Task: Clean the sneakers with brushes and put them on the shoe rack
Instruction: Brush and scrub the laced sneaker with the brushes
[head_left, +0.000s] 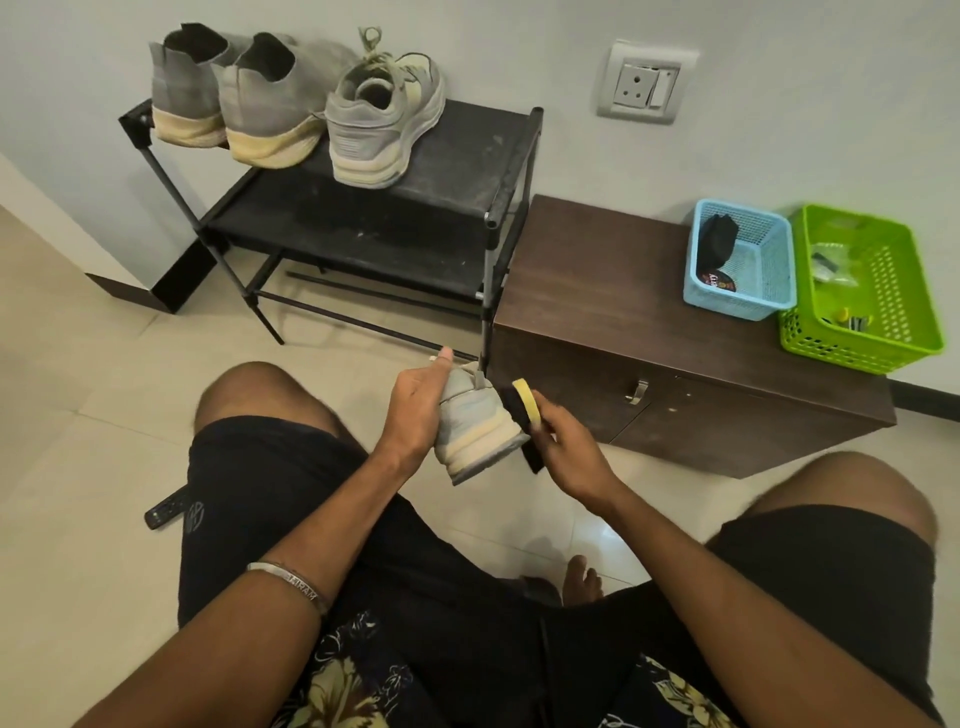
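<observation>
Head view
Left grip: the left hand grasps a grey sneaker from its left side, fingers curled round the upper and thumb raised at the top; a metal bangle sits on that forearm.
Right grip: the right hand grasps a brush with a yellow edge and dark body, pressed against the sole end of the held sneaker.
Held sneaker: lifted above the floor between the person's knees, sole turned to the right, cream midsole showing.
Shoe rack: black, two shelves, standing against the wall well beyond the hands.
On the rack's top shelf: a pair of grey knit shoes at the left and, just beside them, a matching grey sneaker with laces, heels toward the camera.
Cabinet: dark brown, low, touching the rack's right side.
On the cabinet: a blue basket holding dark items, and a green basket right beside it.
Floor: pale tiles; a black remote lies by the left thigh.
Wall: a socket plate above the cabinet.
</observation>
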